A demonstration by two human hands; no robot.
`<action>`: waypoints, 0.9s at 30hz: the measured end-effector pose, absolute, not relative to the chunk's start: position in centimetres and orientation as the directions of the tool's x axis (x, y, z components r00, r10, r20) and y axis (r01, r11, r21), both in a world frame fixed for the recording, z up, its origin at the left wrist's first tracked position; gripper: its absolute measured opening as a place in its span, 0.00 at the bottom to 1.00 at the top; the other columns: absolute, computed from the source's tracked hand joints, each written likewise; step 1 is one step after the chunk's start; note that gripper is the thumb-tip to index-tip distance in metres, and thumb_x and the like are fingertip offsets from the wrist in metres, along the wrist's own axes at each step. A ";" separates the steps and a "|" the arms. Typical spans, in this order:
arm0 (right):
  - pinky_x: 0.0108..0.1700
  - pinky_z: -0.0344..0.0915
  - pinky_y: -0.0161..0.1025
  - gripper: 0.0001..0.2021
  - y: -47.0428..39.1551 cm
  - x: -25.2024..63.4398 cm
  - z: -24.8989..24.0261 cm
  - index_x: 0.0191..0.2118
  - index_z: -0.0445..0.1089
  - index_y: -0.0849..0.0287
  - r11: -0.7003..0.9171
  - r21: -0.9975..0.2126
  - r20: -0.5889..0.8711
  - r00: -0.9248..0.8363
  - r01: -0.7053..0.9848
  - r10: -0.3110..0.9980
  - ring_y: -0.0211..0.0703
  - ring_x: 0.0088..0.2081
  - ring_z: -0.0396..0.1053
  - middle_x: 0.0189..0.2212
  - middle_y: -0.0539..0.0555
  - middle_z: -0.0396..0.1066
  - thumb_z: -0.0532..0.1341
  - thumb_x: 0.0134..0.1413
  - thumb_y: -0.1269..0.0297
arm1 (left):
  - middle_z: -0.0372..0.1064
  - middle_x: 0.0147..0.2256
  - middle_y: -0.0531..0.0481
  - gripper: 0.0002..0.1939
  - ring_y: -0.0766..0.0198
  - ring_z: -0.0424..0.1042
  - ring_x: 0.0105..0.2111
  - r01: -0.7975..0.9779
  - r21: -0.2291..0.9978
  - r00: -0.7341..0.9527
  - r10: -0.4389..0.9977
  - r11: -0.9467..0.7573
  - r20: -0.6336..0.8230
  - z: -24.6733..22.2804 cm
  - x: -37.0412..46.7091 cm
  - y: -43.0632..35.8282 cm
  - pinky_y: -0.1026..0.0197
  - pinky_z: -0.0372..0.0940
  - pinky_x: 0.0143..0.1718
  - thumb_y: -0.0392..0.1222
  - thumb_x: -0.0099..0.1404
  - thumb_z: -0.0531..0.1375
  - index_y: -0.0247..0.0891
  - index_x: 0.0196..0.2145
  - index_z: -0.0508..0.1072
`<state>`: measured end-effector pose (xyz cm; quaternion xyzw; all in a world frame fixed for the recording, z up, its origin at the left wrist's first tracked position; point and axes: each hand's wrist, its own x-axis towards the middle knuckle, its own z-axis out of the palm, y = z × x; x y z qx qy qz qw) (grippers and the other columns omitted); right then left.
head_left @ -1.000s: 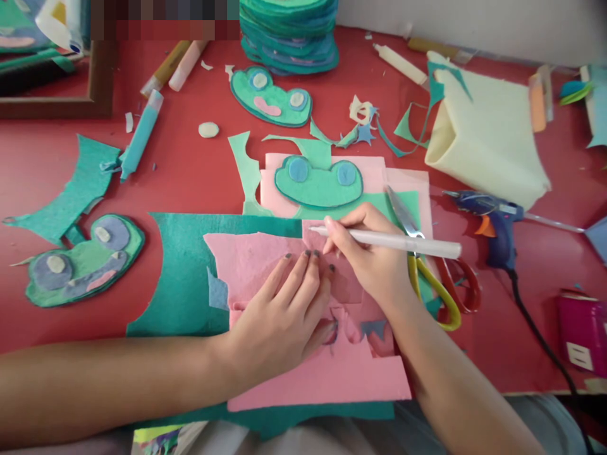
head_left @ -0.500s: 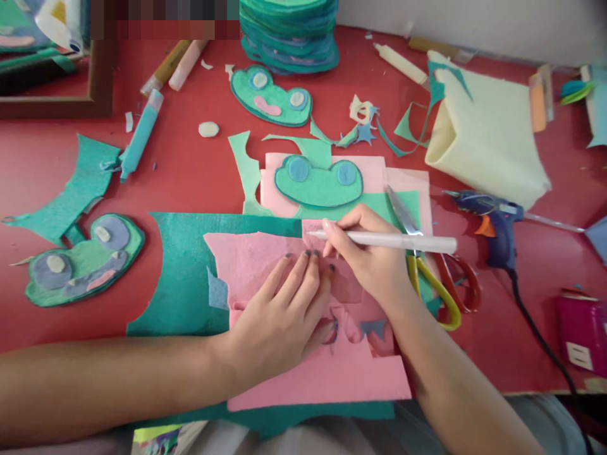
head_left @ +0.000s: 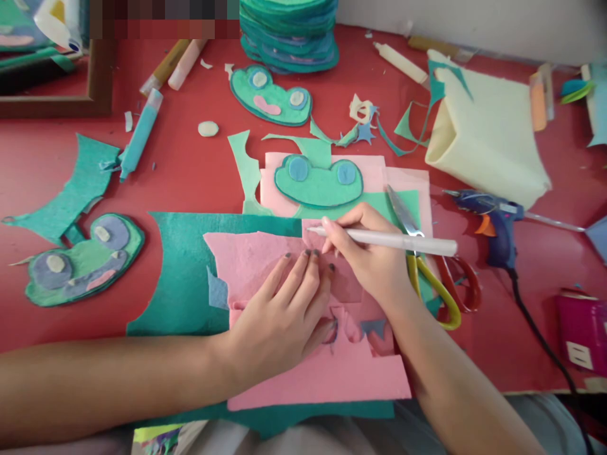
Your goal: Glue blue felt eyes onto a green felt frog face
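My right hand (head_left: 372,253) grips a white pen (head_left: 403,242), its tip close to the top edge of the pink felt (head_left: 251,259); whether it touches cannot be told. Spread flat, my left hand (head_left: 279,316) presses on that felt with fingers stretched out. Under the pink pieces lies a large dark green felt sheet (head_left: 184,278). Just beyond my hands, a green frog-head cutout (head_left: 317,186) with two blue eye circles rests on pink and green felt. Scissors (head_left: 439,294) with yellow and red handles lie right beside my right forearm.
A blue glue gun (head_left: 502,221) with a black cord lies at the right, near folded cream felt (head_left: 493,126). Finished frog faces sit at the left (head_left: 85,265) and back (head_left: 272,98). Behind stands a stack of green felt shapes (head_left: 289,38). Markers and scraps are scattered about.
Almost nothing differs. The pen's tip and my right hand have shifted only very slightly; my left hand stays in place on the pink felt.
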<state>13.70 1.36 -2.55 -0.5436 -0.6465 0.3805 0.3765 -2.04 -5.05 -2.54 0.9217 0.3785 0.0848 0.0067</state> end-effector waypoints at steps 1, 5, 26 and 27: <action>0.29 0.64 0.34 0.08 1.4 13.7 -2.5 0.27 0.62 0.56 0.122 -0.899 0.070 -0.137 0.421 0.988 0.34 0.23 0.68 0.19 0.46 0.68 0.60 0.54 0.62 | 0.62 0.54 0.33 0.29 0.46 0.61 0.55 0.696 0.075 0.700 0.698 -0.714 0.152 -2.6 -2.0 -5.0 0.47 0.58 0.56 0.51 0.66 0.48 0.23 0.55 0.61; 0.30 0.64 0.33 0.10 1.4 13.7 -2.5 0.26 0.61 0.57 0.133 -0.901 0.081 -0.141 0.414 0.987 0.33 0.22 0.67 0.18 0.45 0.67 0.59 0.55 0.63 | 0.62 0.54 0.33 0.29 0.47 0.61 0.55 0.698 0.069 0.699 0.699 -0.713 0.154 -2.6 -2.1 -5.0 0.48 0.59 0.56 0.51 0.66 0.47 0.24 0.55 0.62; 0.29 0.63 0.33 0.10 1.3 13.8 -2.4 0.26 0.60 0.57 0.132 -0.888 0.079 -0.137 0.439 0.987 0.34 0.23 0.67 0.18 0.45 0.66 0.58 0.55 0.62 | 0.62 0.54 0.32 0.29 0.46 0.61 0.55 0.696 0.080 0.698 0.699 -0.714 0.157 -2.6 -2.1 -5.1 0.47 0.59 0.55 0.51 0.66 0.48 0.23 0.55 0.62; 0.29 0.63 0.33 0.10 1.3 13.8 -2.4 0.26 0.60 0.57 0.132 -0.885 0.076 -0.142 0.445 0.987 0.34 0.23 0.67 0.18 0.45 0.66 0.58 0.55 0.62 | 0.62 0.54 0.32 0.29 0.46 0.61 0.55 0.696 0.081 0.698 0.699 -0.714 0.156 -2.7 -2.1 -5.1 0.47 0.59 0.55 0.51 0.66 0.48 0.23 0.55 0.62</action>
